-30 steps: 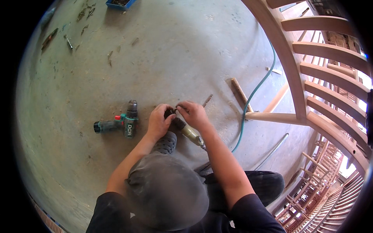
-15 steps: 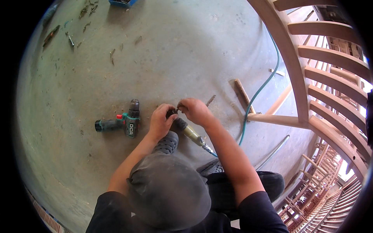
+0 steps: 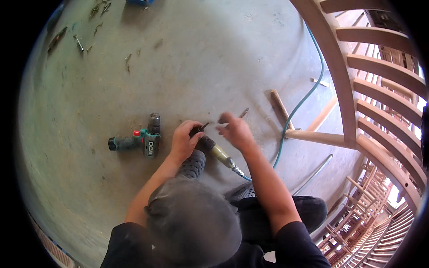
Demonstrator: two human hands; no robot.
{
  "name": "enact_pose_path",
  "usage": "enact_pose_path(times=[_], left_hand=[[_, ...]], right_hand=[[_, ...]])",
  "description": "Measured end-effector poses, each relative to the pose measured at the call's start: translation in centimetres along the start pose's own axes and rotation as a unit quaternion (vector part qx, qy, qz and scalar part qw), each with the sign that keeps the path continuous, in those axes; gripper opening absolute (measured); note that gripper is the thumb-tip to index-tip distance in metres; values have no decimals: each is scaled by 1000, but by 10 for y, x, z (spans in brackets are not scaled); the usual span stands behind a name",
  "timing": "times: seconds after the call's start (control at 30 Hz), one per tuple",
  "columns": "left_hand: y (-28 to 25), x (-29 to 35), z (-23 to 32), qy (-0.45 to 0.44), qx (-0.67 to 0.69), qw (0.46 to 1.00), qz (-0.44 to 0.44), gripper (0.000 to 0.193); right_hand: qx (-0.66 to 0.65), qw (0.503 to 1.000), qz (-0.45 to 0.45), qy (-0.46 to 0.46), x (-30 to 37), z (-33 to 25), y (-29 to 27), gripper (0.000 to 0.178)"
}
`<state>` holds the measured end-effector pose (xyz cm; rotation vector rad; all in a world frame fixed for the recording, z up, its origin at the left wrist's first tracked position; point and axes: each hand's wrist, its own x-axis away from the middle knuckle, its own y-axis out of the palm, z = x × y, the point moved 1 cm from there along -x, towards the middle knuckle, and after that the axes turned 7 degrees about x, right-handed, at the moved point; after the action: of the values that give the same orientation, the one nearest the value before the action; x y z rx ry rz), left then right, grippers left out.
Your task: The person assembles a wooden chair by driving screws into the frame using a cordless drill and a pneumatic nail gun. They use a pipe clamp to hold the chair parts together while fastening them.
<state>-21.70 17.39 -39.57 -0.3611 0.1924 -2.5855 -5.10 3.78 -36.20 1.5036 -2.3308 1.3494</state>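
Note:
My left hand is closed around the dark front end of an air tool with a yellowish body. A thin dark bit pokes out beside the fingertips. The tool points back toward my feet, where a metal fitting joins it to a blue-green hose. Just right of that bit, my right hand is raised off the tool, slightly blurred, its thumb and fingers apart with nothing visible between them. Beyond it, a twisted drill bit shows on the floor. A green and black cordless drill lies left of my left hand.
A wooden frame with curved slats stands at right, a wooden leg reaching inward. The air hose curves past a short wooden piece. Small metal parts and a blue box lie at the far left.
My right hand has come away from the bit and moved right, its fingers spreading. My left hand still grips the air tool in about the same spot.

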Motion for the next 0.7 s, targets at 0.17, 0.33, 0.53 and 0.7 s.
enact_pose_path(times=[0.17, 0.33, 0.53, 0.7], left_hand=[[4, -4, 3, 11, -6, 1000, 16, 22], [7, -5, 3, -2, -27, 999, 29, 22], [3, 0, 11, -18, -27, 999, 10, 22], [4, 4, 20, -25, 9, 999, 26, 28]], right_hand=[[-112, 993, -27, 30, -2, 8, 4, 35], [-14, 993, 115, -6, -1, 6, 20, 24], [101, 963, 251, -3, -26, -11, 12, 28], [177, 971, 159, 42, -47, 1, 2, 29]])
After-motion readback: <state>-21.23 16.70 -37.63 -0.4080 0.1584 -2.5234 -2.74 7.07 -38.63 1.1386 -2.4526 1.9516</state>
